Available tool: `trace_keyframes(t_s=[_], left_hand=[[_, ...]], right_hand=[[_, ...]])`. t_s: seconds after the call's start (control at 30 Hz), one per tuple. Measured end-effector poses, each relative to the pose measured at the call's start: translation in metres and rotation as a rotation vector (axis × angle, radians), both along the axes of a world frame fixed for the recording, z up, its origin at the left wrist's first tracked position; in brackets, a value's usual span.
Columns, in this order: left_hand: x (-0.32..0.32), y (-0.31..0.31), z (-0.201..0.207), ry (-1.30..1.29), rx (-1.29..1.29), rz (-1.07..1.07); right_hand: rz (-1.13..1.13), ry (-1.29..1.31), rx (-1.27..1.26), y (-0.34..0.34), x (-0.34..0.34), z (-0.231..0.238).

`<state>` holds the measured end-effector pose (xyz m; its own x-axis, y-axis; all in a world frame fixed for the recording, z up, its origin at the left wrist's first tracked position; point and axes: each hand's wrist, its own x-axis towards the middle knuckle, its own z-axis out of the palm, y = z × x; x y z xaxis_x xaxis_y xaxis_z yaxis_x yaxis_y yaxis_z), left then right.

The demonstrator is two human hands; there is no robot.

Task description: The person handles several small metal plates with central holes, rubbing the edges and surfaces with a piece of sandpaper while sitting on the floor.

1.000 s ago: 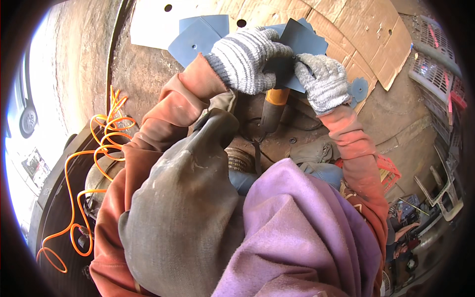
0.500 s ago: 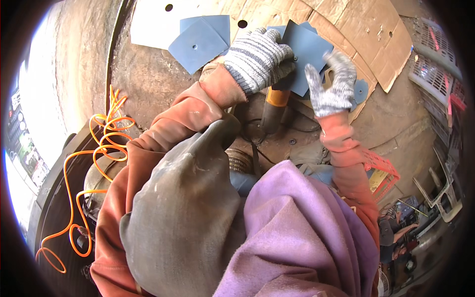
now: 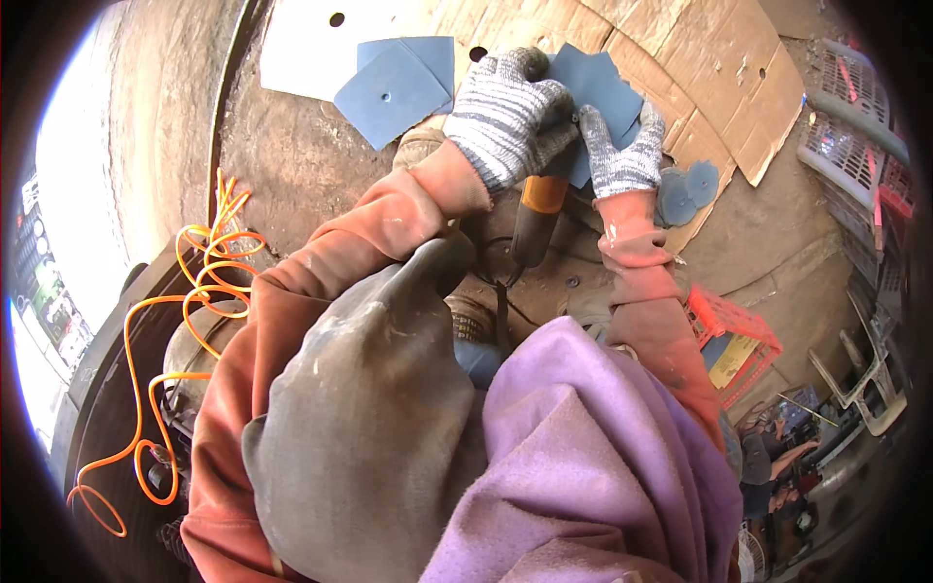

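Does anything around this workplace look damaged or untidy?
Yes. The cardboard at the top has holes and creases, so it looks worn. At the left, the orange cord lies in loose, irregular loops instead of a neat coil.

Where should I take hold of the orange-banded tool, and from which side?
Probably the dark barrel below the orange band, coming from the right: that stretch is exposed, long and roughly cylindrical, while the left hand crowds the upper end.

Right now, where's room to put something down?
Bare cardboard between the right blue sheets and its right edge; also ground between the orange hose and left blue sheets. It's crowded around the left hand, right hand and power tool.
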<state>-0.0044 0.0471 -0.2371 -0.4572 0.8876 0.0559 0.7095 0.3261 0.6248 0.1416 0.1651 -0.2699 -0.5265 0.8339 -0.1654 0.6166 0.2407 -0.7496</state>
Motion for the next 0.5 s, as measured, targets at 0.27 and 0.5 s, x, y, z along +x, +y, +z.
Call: trace_keyframes(t_s=[0.27, 0.5], left_hand=[[-0.066, -0.103, -0.042, -0.067, 0.206, 0.590], [-0.076, -0.149, -0.056, 0.179, -0.574, 0.571]], right_hand=[[-0.246, 0.444, -0.285, 0.015, 0.028, -0.030], [-0.334, 0.357, -0.117, 0.043, 0.041, -0.017]])
